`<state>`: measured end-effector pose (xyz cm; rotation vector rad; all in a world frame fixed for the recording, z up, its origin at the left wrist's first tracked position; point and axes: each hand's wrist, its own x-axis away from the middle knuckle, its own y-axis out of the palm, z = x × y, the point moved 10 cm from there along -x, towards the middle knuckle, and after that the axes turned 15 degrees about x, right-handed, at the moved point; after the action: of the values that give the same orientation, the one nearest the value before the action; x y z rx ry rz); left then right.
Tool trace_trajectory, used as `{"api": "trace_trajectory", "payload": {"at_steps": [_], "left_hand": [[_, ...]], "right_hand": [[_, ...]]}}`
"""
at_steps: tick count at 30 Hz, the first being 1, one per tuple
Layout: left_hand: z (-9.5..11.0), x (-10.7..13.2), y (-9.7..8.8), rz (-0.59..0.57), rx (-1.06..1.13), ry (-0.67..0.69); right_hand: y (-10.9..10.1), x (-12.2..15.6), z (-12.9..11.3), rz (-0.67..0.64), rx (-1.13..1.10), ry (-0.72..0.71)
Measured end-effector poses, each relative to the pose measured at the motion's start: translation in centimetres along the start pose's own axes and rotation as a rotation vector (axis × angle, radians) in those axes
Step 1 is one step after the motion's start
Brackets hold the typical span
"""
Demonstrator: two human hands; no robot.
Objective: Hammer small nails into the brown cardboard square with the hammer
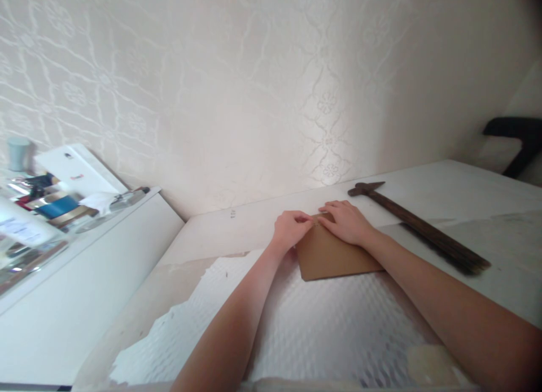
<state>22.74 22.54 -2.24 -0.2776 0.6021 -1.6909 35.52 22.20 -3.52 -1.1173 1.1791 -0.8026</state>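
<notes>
Brown cardboard sheet held between two hands; clock directions are read from the sheet's centre. The sheet is laid flat on a white worktop, its near portion lying over a torn, silvery textured covering. At ten o'clock, the sheet's corner area is met by the left hand, whose thumb and fingertips are drawn together in a pinch; whether anything small is gripped there cannot be told, the specks beside the fingertips being too small to identify. At one o'clock, the right hand is laid over the sheet with its fingers extended and nothing clasped, presumably so that the cardboard is kept from sliding while fine work is done by the left.

At three o'clock, a hammer is set down untouched, its head pointed toward twelve and its handle slanted toward four; it is probably so placed that the right hand can reach it easily. At nine o'clock, a cabinet is topped by a white box, a pale cup and blurred clutter.

Counted: two hands, one cardboard sheet, one hammer, one cabinet, one white box, one cup; the clutter cannot be counted reliably.
</notes>
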Motion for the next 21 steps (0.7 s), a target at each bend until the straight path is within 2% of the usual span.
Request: {"api": "trace_trajectory", "payload": {"at_steps": [10, 14, 17, 21], "left_hand": [[0.1, 0.1, 0.1, -0.016, -0.013, 0.001], [-0.4, 0.0, 0.0, -0.011, 0.007, -0.016], [-1.1, -0.2, 0.0, 0.0, 0.047, -0.06], [-2.1, -0.5, 0.2, -0.009, 0.13, -0.106]], "right_hand": [[0.1, -0.1, 0.0, 0.011, -0.005, -0.015], [-0.9, 0.1, 0.0, 0.047, -0.016, 0.012], [-3.0, 0.7, 1.3, 0.126, 0.068, 0.136], [-5.4, 2.5, 5.3, 0.195, 0.222, 0.431]]}}
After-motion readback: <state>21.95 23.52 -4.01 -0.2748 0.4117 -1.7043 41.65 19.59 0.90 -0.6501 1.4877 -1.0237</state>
